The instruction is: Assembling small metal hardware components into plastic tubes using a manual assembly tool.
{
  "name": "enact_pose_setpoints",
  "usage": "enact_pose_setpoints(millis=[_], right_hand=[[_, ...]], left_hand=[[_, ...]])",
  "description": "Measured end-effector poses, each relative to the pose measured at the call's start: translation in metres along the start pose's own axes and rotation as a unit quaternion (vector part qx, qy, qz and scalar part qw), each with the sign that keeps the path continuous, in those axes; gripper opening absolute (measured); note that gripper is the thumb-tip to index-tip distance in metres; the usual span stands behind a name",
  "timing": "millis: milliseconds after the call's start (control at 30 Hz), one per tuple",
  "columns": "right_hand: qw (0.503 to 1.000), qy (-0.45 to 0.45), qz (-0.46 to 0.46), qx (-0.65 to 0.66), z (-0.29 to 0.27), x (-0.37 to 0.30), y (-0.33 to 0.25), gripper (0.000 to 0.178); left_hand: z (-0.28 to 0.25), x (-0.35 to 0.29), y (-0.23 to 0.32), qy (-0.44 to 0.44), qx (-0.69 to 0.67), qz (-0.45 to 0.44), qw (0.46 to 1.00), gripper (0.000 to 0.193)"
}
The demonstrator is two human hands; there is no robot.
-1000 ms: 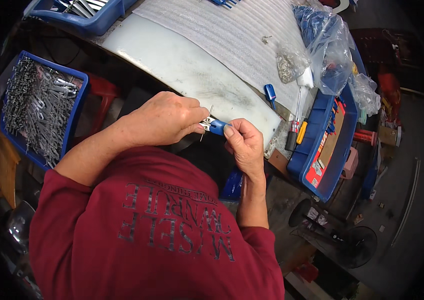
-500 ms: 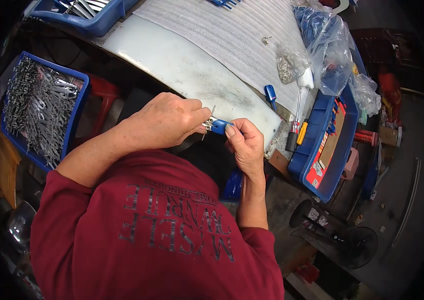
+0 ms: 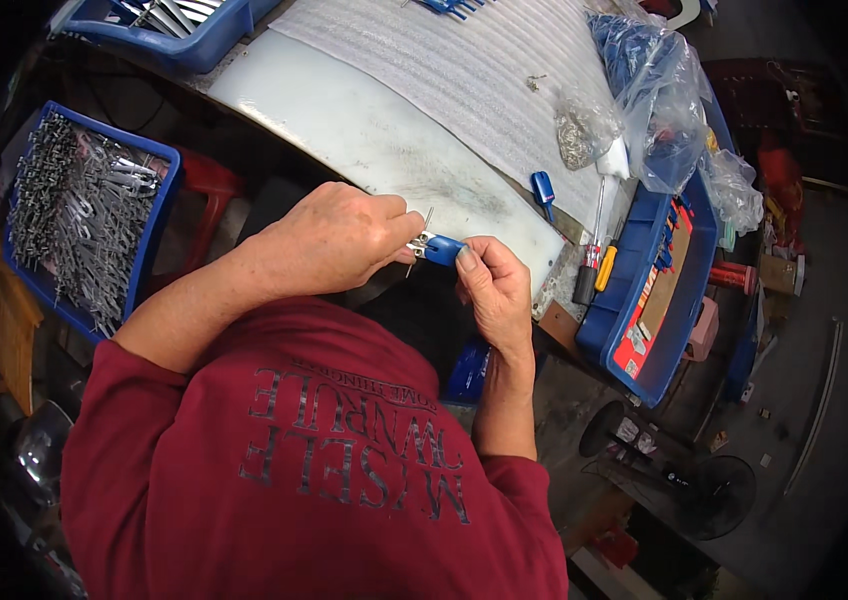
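Just off the table's near edge, my two hands meet over a small blue plastic handle (image 3: 444, 251) with a silvery metal end. My right hand (image 3: 498, 292) pinches its blue end between thumb and fingers. At the other end, the closed fingers of my left hand (image 3: 339, 238) grip the metal part (image 3: 420, 244). A thin metal wire or pin sticks out above and below that part. My left fingertips are partly hidden behind the hand. A similar blue piece (image 3: 542, 188) lies on the table to the right.
Foam sheeting (image 3: 444, 75) covers part of the white table (image 3: 344, 135). Screwdrivers, one yellow-handled (image 3: 605, 268), lie beside a blue bin (image 3: 594, 345) at right. Plastic bags (image 3: 652, 110) rest behind. On the left stands a blue crate (image 3: 151, 240) of metal parts. Black fans (image 3: 724, 497) stand lower right.
Almost nothing differs. My hands hold the same piece in nearly the same spot, with the right hand a touch further right and the blue end slightly turned.
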State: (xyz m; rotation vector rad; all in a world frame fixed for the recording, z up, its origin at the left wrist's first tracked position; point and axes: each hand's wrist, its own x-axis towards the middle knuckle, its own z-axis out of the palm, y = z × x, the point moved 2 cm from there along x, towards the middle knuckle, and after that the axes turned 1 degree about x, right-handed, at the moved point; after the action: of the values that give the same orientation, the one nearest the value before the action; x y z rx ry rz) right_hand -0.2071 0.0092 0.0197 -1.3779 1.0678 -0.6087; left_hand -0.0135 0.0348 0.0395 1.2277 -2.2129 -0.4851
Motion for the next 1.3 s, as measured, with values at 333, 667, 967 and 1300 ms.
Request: enact_pose_setpoints(millis=[333,667,967,1300], right_hand=[[1.0,0.005,0.021,0.019,0.005,0.0,-0.006,0.018],[1.0,0.001,0.006,0.023,0.007,0.0,-0.005,0.019],[0.999,-0.035,0.002,0.007,0.004,-0.004,-0.006,0.017],[0.998,-0.013,0.013,0.065,0.012,-0.004,-0.008,0.018]], left_hand=[[-0.003,0.0,0.0,0.002,-0.016,0.016,1.0,0.017],[-0.001,-0.002,0.0,-0.013,0.023,0.022,0.999,0.027],[-0.009,0.001,-0.001,-0.014,-0.01,0.056,0.998,0.016],[-0.01,0.002,0.002,-0.005,0.05,0.055,0.997,0.015]])
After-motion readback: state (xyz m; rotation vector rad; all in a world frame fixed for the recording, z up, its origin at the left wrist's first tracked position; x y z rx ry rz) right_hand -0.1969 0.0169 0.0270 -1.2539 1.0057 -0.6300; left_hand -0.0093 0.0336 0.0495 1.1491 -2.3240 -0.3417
